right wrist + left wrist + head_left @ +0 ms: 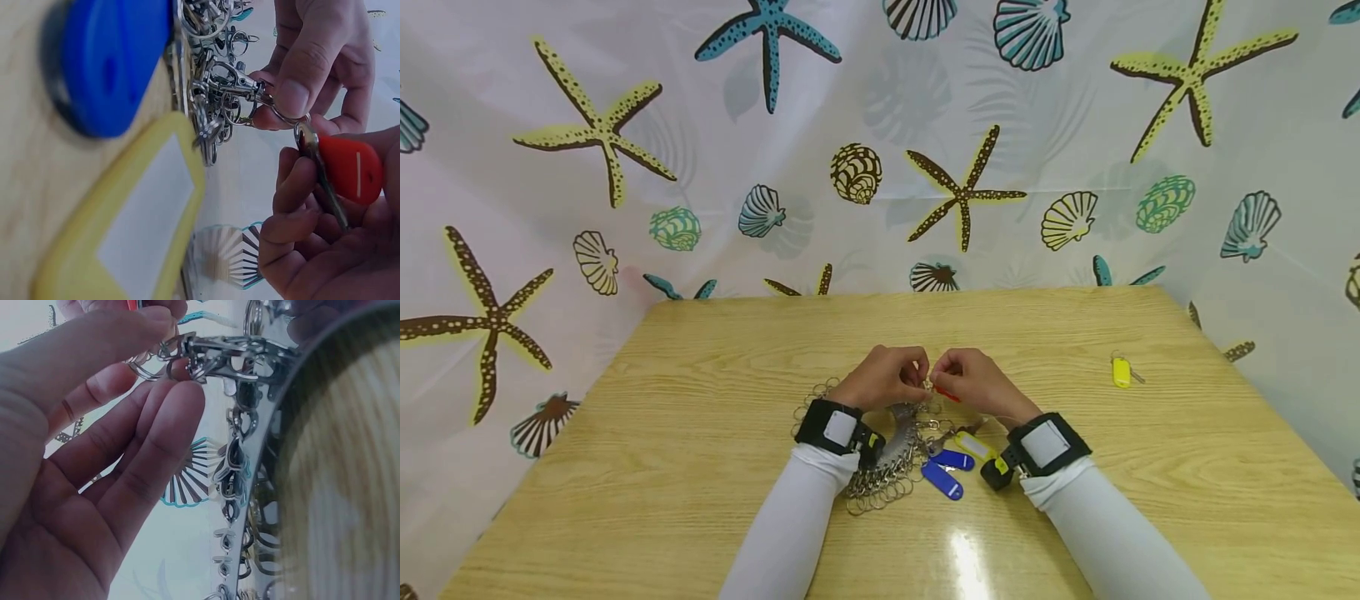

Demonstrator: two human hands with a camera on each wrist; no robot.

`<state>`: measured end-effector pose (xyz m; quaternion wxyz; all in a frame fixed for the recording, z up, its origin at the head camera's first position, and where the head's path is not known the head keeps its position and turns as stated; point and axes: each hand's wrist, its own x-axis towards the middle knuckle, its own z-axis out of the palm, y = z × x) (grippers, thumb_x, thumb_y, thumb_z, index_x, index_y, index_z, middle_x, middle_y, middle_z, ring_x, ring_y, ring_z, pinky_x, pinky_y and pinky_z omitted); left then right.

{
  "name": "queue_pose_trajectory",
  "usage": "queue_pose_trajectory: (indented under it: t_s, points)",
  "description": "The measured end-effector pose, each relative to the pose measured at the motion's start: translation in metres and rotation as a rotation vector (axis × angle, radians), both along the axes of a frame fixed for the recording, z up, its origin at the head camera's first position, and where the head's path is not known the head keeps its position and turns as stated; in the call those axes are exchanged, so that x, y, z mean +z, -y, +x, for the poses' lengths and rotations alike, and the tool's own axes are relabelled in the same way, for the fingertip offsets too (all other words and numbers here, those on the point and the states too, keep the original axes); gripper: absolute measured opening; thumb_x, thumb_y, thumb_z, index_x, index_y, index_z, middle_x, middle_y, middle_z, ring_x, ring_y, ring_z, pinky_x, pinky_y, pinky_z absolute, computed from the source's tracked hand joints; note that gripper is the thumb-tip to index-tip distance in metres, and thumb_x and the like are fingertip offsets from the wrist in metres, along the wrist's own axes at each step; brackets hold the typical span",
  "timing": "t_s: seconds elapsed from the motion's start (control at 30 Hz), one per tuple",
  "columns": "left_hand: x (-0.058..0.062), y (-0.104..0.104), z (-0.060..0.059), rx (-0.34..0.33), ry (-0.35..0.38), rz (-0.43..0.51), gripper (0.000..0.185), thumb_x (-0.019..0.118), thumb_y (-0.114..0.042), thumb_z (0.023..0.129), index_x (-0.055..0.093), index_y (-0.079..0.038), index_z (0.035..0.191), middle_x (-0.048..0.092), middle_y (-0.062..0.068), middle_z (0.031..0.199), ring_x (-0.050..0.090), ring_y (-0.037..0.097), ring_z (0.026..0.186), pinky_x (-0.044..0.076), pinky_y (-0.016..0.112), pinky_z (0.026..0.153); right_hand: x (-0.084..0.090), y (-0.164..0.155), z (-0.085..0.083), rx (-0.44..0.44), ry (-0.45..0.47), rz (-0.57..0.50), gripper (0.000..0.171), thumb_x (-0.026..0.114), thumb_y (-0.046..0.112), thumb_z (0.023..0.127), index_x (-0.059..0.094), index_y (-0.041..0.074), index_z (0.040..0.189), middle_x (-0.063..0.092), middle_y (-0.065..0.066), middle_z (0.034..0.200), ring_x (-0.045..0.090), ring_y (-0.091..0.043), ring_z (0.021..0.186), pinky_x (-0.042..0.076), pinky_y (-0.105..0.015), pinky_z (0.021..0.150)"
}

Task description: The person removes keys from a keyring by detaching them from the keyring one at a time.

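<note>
My left hand (886,377) pinches a small split ring (289,117) between thumb and finger. That ring is joined to a metal swivel clip (240,87) on a big round steel key holder (898,450) lined with several clips and rings. Close beside it, my right hand (977,382) grips a key (331,197) with a red key tag (353,169). The key's head meets the split ring; whether it is threaded on, I cannot tell. Part of the holder is hidden under the left forearm.
Two blue key tags (942,481) and a yellow key tag (974,446) lie on the wooden table (700,467) between the wrists. Farther right lies another yellow key tag (1121,372) with a key. A patterned cloth (865,108) hangs behind the table.
</note>
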<state>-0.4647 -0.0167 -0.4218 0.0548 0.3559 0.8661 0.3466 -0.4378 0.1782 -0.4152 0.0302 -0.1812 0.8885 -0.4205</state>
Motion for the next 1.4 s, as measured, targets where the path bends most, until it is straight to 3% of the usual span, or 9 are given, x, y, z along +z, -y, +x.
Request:
queue_pose_trajectory:
  t_s: [0.2,0.43,0.77,1.1,1.3,1.4]
  points:
    - [0.0005,-0.0003,0.001,0.005,0.004,-0.004,0.022,0.077,-0.015,0.083,0.059,-0.009,0.094,0.064,-0.004,0.078,0.062,0.006,0.072,0.05,0.023,0.066,-0.0016,0.0018,-0.001,-0.016,-0.002,0.023,0.012,0.059,0.011,0.094,0.065,0.001,0.094,0.064,-0.007,0.085,0.056,-0.016,0.072,0.046,-0.03,0.066]
    - [0.0016,0.0,0.0009,0.019,-0.019,-0.007,0.018,0.075,-0.016,0.085,0.058,-0.012,0.083,0.06,-0.004,0.072,0.058,0.013,0.066,0.044,0.024,0.061,-0.0036,-0.0003,-0.0041,-0.023,0.026,0.016,0.013,0.058,0.011,0.094,0.065,0.0,0.093,0.063,-0.008,0.084,0.054,-0.017,0.071,0.045,-0.029,0.063]
    - [0.0016,-0.0008,0.0003,0.014,-0.028,-0.011,0.021,0.078,-0.015,0.083,0.057,-0.012,0.087,0.062,-0.006,0.079,0.06,0.008,0.074,0.047,0.026,0.068,-0.0049,-0.0027,-0.0057,0.013,0.038,0.006,0.015,0.056,0.011,0.096,0.064,-0.001,0.094,0.063,-0.009,0.085,0.054,-0.017,0.073,0.045,-0.03,0.065]
    - [0.0054,-0.0026,0.0039,0.053,0.082,-0.021,0.02,0.071,-0.022,0.09,0.06,-0.012,0.104,0.069,-0.001,0.089,0.065,0.01,0.08,0.051,0.024,0.069,-0.0043,-0.0035,-0.0026,0.101,0.072,-0.08,0.012,0.051,0.009,0.099,0.059,0.001,0.096,0.062,-0.012,0.094,0.058,-0.021,0.08,0.049,-0.032,0.068]
    - [0.0071,0.0006,0.0037,0.059,0.094,-0.069,0.018,0.065,-0.027,0.094,0.071,-0.011,0.1,0.069,-0.002,0.089,0.063,0.01,0.078,0.05,0.026,0.07,-0.0045,-0.0025,-0.0012,0.16,0.136,-0.189,0.012,0.048,0.006,0.101,0.054,-0.004,0.099,0.058,-0.017,0.096,0.067,-0.034,0.08,0.055,-0.042,0.071]
    - [0.0065,0.0022,0.0031,0.041,0.094,-0.094,0.019,0.063,-0.027,0.095,0.074,-0.012,0.099,0.07,-0.002,0.087,0.062,0.009,0.074,0.049,0.025,0.067,-0.0053,-0.0022,-0.0018,0.174,0.122,-0.189,0.011,0.047,0.005,0.101,0.054,-0.004,0.098,0.058,-0.017,0.094,0.066,-0.035,0.079,0.055,-0.043,0.07]
